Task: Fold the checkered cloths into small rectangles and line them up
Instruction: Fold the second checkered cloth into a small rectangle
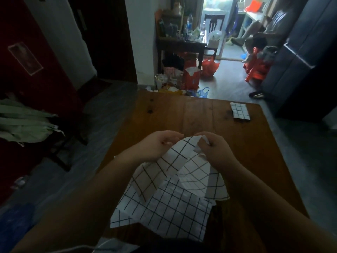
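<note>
head view | left grip (160, 143) and right grip (213, 148) close together, both pinching the top edge of the checkered cloth (179, 156), which is raised and hangs toward the person | second cloth (169, 207) flat beneath on the desk (182, 114) | folded rectangle (239, 111) far right, well apart, nearer the right grip | bare desk between

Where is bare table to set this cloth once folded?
Free: far half of the table, between the folded cloth at the right edge and the left edge. Crowded: the near half, under the left hand, right hand and loose cloths.
</note>
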A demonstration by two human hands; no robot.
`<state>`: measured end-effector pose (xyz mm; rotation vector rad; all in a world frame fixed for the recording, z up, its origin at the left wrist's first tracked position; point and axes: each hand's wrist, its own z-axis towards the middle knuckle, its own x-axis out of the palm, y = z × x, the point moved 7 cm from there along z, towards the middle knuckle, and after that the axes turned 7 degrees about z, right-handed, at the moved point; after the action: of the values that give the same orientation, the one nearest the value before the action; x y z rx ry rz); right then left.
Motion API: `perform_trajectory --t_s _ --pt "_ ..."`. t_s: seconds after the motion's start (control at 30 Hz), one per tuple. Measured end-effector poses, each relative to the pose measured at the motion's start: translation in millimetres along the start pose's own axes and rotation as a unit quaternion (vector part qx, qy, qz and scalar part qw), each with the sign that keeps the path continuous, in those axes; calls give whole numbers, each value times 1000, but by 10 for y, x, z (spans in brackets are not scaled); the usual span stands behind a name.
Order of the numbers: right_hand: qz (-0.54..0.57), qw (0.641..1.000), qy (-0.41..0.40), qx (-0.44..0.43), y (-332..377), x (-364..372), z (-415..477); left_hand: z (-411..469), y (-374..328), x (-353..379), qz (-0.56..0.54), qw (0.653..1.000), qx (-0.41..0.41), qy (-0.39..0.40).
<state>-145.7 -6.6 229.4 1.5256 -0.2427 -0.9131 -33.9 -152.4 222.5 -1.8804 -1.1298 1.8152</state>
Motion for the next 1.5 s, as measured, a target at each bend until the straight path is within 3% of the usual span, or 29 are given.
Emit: perform_trajectory --t_s 0.13,0.37,0.5,0.77,1.03,1.5 --pt "3 1000 -6 -11 145 -179 -54 101 -250 100 -15 998 40 37" --pt "13 1000 -13 -23 212 -440 -214 297 -346 233 42 997 67 -16" --pt "11 1000 -16 -14 167 -540 -254 294 -404 219 20 995 86 -43" --pt "-2 998 -39 -47 315 -628 -274 218 -506 147 57 991 71 -97" --pt "-117 985 -96 -80 348 -622 -238 140 -532 156 80 987 79 -116" --pt "-10 983 -172 -60 222 -963 -258 30 -311 29 12 991 36 -129"
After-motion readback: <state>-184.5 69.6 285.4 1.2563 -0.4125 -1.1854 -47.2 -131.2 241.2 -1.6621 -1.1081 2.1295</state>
